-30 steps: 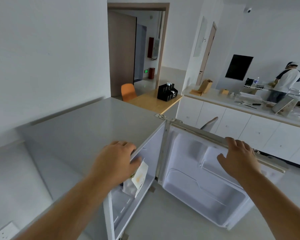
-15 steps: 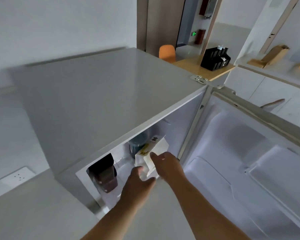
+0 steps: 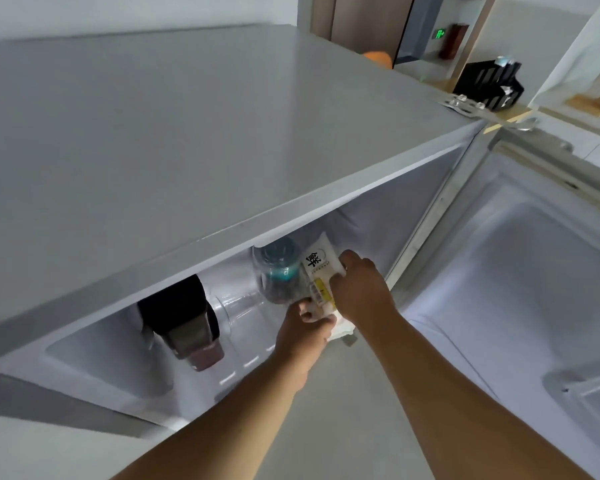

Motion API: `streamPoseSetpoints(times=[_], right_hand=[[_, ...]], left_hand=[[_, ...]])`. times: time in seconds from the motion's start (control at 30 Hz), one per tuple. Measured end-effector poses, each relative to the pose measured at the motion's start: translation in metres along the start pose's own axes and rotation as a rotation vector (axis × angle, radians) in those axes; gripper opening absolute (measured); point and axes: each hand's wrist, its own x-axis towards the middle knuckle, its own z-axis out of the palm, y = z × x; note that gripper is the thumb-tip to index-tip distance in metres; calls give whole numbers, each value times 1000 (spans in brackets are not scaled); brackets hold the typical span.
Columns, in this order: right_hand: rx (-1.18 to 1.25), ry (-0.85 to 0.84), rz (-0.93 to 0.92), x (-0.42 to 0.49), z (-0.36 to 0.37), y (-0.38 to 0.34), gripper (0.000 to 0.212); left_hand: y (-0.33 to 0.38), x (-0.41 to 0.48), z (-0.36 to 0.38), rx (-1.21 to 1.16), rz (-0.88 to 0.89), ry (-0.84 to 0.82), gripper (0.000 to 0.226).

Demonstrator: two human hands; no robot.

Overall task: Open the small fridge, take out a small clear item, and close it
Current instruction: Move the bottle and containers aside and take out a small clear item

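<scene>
Glossy white pouch (image 3: pixel 321 271) pinched by both hands, beside clear jar (image 3: pixel 279 275)

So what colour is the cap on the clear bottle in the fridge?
Teal, on the clear bottle; head view.

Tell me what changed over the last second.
Both hands left the fridge top and door edge and reached down inside. The right hand and left hand now close on the white pouch beside the clear jar. The door stayed open; the dark container did not move.
</scene>
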Motion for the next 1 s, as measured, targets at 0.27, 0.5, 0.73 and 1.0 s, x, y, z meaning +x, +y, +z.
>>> streamPoseSetpoints(times=[0.27,0.5,0.73,1.0], right_hand=[[246,127,-41,26,1,-3,32],[365,353,-143,-6,20,-27,37],[469,-60,-15,21,27,-45,36],[653,36,75,-34,42,-19,38]], left_hand=[[21,25,-4,-34,-17,30,54],[31,7,-47,-194,220,526,34],[62,34,-50,-58,261,522,38],[18,0,-55,4,256,466,37]])
